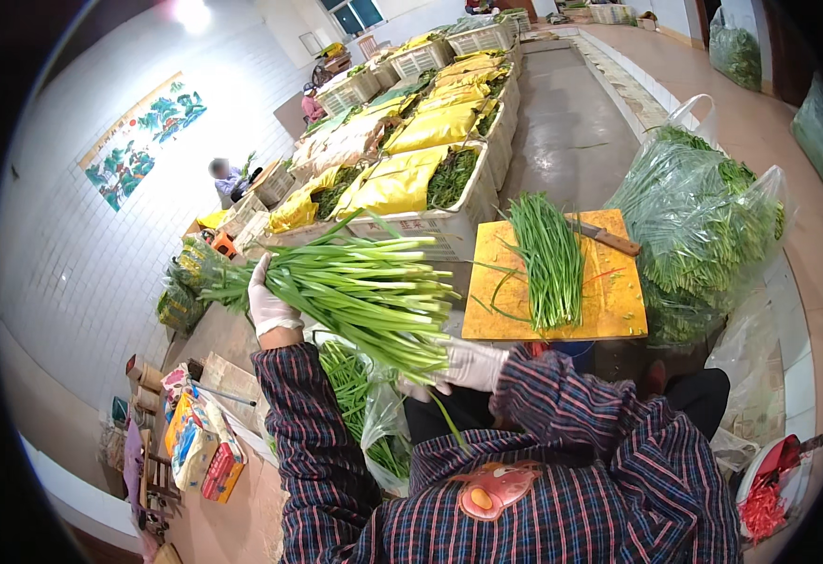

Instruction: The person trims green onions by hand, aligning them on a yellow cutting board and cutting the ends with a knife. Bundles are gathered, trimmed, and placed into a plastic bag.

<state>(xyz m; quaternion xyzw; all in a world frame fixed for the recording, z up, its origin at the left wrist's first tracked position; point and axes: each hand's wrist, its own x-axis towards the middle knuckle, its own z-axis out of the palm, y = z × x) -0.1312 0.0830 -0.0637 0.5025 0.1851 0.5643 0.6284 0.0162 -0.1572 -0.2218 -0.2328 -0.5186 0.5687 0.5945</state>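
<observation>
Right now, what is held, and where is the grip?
Left hand holds the stalk bunch toward its leafy end; right hand near its pale ends, hold unclear.

The held bunch (364, 287) is left of the board (482, 320), where a second bunch (548, 268) lies left of a knife (613, 240); a bag (698, 216) sits farther right, crates (468, 235) beyond.

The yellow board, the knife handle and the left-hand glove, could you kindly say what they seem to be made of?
Yellow board: wood or plastic, unclear; matte, with darker blotches. 
Knife handle: probably wood, going by its warm brown colour, though brown plastic is possible. 
Left-hand glove: likely thin latex or similar, whitish, as it wrinkles and clings.
</observation>
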